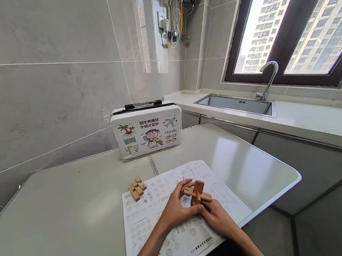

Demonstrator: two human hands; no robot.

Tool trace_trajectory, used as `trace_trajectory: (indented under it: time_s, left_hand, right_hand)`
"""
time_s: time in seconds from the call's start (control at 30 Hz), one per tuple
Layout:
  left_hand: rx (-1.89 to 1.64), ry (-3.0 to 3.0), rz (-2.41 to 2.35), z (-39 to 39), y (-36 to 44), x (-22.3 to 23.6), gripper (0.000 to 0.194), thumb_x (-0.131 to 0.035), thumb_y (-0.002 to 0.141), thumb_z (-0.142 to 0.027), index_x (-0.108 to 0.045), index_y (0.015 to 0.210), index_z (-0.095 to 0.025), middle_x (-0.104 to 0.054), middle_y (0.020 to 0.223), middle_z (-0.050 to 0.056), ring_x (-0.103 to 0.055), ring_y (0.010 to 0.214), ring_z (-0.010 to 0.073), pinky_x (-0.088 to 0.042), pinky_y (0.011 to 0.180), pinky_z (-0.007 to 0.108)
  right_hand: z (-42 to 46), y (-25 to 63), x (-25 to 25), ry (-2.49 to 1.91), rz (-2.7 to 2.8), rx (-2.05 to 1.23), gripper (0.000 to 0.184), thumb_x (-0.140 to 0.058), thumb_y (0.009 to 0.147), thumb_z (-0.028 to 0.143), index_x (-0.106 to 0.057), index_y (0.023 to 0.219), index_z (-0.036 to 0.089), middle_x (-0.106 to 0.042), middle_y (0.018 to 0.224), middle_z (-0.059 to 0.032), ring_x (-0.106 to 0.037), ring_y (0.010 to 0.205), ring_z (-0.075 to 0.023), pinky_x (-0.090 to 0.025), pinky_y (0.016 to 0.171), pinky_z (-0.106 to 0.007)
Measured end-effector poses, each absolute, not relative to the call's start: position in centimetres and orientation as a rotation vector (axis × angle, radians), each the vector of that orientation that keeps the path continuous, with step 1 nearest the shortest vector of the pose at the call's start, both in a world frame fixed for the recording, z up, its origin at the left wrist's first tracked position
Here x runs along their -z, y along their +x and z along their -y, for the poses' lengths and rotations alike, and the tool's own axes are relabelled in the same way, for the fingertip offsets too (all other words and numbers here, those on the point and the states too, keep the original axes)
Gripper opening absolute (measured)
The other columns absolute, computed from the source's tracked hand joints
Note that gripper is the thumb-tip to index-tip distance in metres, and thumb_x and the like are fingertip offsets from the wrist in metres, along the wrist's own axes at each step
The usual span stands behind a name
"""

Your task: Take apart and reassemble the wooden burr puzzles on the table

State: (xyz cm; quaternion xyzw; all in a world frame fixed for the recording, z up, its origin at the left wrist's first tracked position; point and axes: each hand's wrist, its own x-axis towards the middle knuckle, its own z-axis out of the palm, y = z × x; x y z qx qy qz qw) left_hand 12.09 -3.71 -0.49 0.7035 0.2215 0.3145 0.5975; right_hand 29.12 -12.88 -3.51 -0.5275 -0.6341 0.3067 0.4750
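Between my two hands is a wooden interlocking puzzle point(198, 192), made of brown bars that cross one another. My left hand point(179, 205) grips it from the left, with fingers curled round its back and the thumb at its lower side. From the lower right, my right hand point(217, 216) holds the puzzle's underside; some of its fingers are hidden. Beneath both hands lies a large printed sheet point(159, 217) with small diagrams. A second cluster of notched wooden blocks point(137, 189) rests at the sheet's upper left corner.
A white cartoon-printed case point(148, 131) stands at the back of the white table point(58, 217). The table's rounded right edge point(297, 176) is close to the counter point(317, 121), which has a sink point(236, 105) and a faucet point(269, 78) below the window.
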Motion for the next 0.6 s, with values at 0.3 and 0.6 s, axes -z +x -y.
trace_trajectory:
  time_s: [0.3, 0.6]
  left_hand:
    - [-0.853, 1.639, -0.592, 3.43, 12.22, 0.68, 0.081, -0.094, 0.077, -0.036, -0.053, 0.147, -0.027, -0.059, 0.154, 0.013, -0.055, 0.144, 0.0336, -0.041, 0.123, 0.049]
    - [-0.804, 1.700, -0.555, 4.26, 12.43, -0.15, 0.090, -0.098, 0.067, -0.025, -0.054, 0.146, -0.027, -0.066, 0.146, 0.012, -0.063, 0.138, 0.0333, -0.047, 0.118, 0.048]
  right_hand:
    - [13.17, 29.02, 2.87, -1.241, 1.207, -0.939, 0.038, -0.057, 0.105, 0.058, -0.066, 0.117, 0.024, -0.072, 0.091, -0.0040, -0.061, 0.066, -0.0192, -0.052, 0.064, -0.032]
    - [12.99, 29.61, 3.01, -1.246, 0.937, -1.048, 0.064, -0.052, 0.096, 0.082, -0.048, 0.067, 0.025, -0.046, 0.052, 0.0045, -0.045, 0.045, -0.0142, -0.040, 0.048, -0.030]
